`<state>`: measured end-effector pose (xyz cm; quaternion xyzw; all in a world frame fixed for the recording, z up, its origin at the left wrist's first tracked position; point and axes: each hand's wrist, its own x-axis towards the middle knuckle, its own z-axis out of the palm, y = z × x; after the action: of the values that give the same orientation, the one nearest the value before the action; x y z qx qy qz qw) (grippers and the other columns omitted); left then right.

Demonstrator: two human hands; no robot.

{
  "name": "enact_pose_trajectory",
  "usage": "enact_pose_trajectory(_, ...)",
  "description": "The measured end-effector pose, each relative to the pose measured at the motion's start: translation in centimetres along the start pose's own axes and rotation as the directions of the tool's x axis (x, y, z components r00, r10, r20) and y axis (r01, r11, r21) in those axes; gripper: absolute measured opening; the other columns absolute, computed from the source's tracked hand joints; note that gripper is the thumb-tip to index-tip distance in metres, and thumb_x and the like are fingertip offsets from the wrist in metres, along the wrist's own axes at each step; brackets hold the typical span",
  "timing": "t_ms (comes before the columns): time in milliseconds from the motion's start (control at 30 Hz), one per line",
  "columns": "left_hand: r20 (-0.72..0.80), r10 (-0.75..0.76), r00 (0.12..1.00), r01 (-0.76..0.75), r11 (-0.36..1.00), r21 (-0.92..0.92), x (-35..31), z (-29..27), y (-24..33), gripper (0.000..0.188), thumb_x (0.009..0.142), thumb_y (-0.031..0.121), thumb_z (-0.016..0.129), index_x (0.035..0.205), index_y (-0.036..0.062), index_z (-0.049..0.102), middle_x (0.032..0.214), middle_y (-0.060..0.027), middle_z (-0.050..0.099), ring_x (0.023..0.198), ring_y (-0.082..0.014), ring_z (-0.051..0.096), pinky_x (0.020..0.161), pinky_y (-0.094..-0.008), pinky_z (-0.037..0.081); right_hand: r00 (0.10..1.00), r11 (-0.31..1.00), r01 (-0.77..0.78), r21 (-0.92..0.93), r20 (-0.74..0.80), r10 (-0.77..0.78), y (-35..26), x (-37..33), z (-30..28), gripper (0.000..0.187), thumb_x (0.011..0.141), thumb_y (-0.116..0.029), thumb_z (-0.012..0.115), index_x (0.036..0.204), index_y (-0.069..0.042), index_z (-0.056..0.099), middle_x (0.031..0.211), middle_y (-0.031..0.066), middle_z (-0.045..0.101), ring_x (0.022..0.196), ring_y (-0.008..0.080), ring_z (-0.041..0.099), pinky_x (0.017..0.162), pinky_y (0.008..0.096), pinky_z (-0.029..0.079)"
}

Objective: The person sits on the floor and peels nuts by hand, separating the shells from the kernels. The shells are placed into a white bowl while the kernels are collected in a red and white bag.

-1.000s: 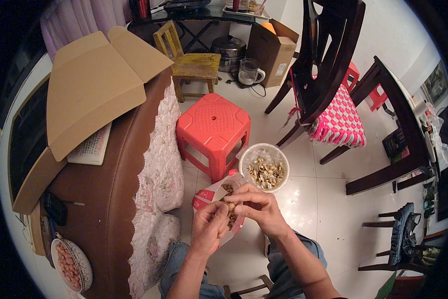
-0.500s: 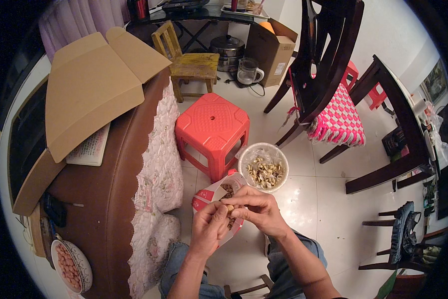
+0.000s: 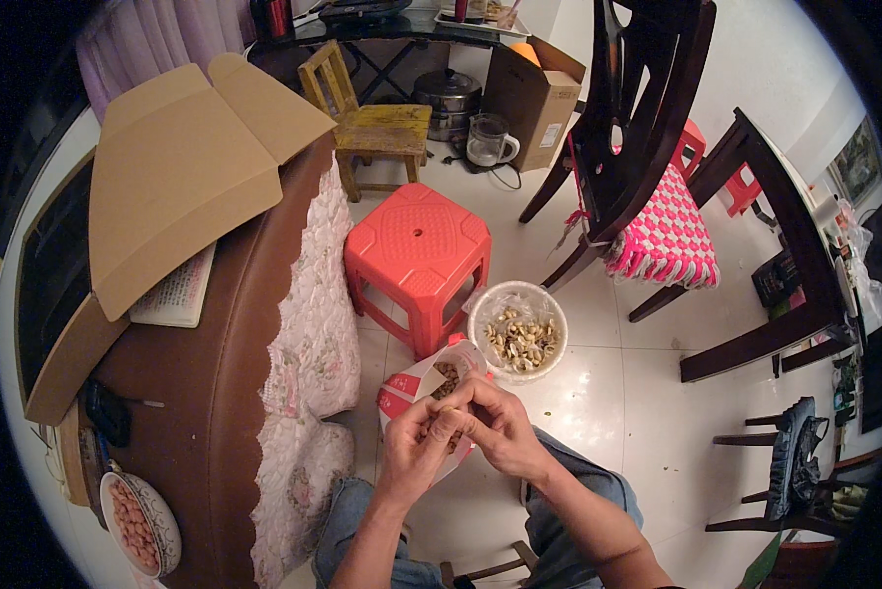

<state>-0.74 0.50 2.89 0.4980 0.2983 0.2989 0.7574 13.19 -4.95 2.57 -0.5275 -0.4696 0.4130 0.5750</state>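
Note:
My left hand (image 3: 422, 447) and my right hand (image 3: 499, 424) meet fingertip to fingertip, both closed in a pinch on a small yellowish nut (image 3: 448, 410). The fingers cover most of it, so its exact kind is hard to tell. Just beneath them is an open red-and-white carton (image 3: 395, 393), holding many small brown nuts (image 3: 445, 377). Beyond my right hand, a round whitish bin (image 3: 559, 319) lined with clear plastic contains yellowish, split shells (image 3: 519, 339).
A red plastic stool (image 3: 418, 240) stands just beyond the carton. To the left is a brown sofa (image 3: 215, 383) with a patterned bowl (image 3: 171, 535) of pinkish nuts and a cardboard sheet (image 3: 181, 172). A dark chair (image 3: 647, 128) and a table leg (image 3: 755, 348) stand right.
My fingers have drawn closer together over the nut, hiding more of it. The right hand has shifted slightly left and down; the surroundings look the same.

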Motion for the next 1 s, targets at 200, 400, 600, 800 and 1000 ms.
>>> enact_pose_trajectory(200, -0.043, 0.008, 0.999, -0.007, 0.999, 0.034, 0.0, 0.2, -0.3, 0.029, 0.098, 0.031, 0.056, 0.089, 0.0033, 0.059, 0.065, 0.0060, 0.049, 0.054, -0.0005, 0.041, 0.046, -0.0188, 0.031, 0.997, 0.994, -0.062, 0.090, -0.029, 0.065, -0.1, -0.3, 0.5, 0.018, 0.091, -0.017, 0.063, 0.091, 0.001, 0.064, 0.083, 0.0030, 0.053, 0.079, 0.0116, 0.050, 0.071, 0.0258, 0.040)
enact_pose_trajectory(400, -0.083, 0.004, 0.997, -0.008, 0.999, -0.042, 0.2, 0.9, -0.7, 0.030, 0.102, 0.032, 0.047, 0.092, 0.0057, 0.057, 0.057, 0.0075, 0.041, 0.044, -0.0001, 0.034, 0.039, -0.0198, 0.026, 0.982, 0.998, -0.021, 0.053, -0.186, 0.030, -0.2, -0.1, 1.0, 0.017, 0.091, -0.014, 0.064, 0.098, 0.000, 0.070, 0.083, 0.0029, 0.057, 0.078, 0.0111, 0.051, 0.071, 0.0257, 0.042)
enact_pose_trajectory(600, -0.214, 0.241, 0.947, -0.114, 0.870, 0.479, 0.4, 0.9, -2.4, 0.029, 0.102, 0.023, 0.041, 0.089, -0.0002, 0.054, 0.068, -0.0097, 0.055, 0.059, -0.0169, 0.054, 0.052, -0.0333, 0.041, 0.963, 0.989, -0.004, -0.150, -0.267, -0.037, -0.1, -0.7, 2.1, 0.017, 0.092, -0.012, 0.062, 0.101, 0.000, 0.070, 0.085, 0.0043, 0.060, 0.081, 0.0119, 0.052, 0.074, 0.0246, 0.042)
enact_pose_trajectory(800, -0.273, 0.283, 0.920, -0.117, 0.860, 0.497, 0.2, 1.6, -2.3, 0.031, 0.102, 0.021, 0.038, 0.089, -0.0022, 0.054, 0.069, -0.0135, 0.057, 0.062, -0.0217, 0.058, 0.055, -0.0357, 0.042, 0.950, 0.986, 0.009, -0.167, -0.307, -0.061, 0.3, -1.0, 3.1, 0.016, 0.092, -0.010, 0.061, 0.100, 0.000, 0.070, 0.083, 0.0052, 0.060, 0.077, 0.0123, 0.053, 0.069, 0.0250, 0.044)
enact_pose_trajectory(1000, -0.317, 0.207, 0.926, -0.072, 0.919, 0.388, -0.1, 1.7, -2.1, 0.032, 0.102, 0.021, 0.037, 0.091, -0.0026, 0.055, 0.069, -0.0129, 0.057, 0.062, -0.0214, 0.057, 0.056, -0.0361, 0.043, 0.954, 0.982, 0.007, -0.188, -0.292, -0.062, 0.4, -1.0, 3.3, 0.015, 0.091, -0.009, 0.062, 0.100, 0.000, 0.070, 0.084, 0.0055, 0.059, 0.076, 0.0110, 0.054, 0.066, 0.0239, 0.044)
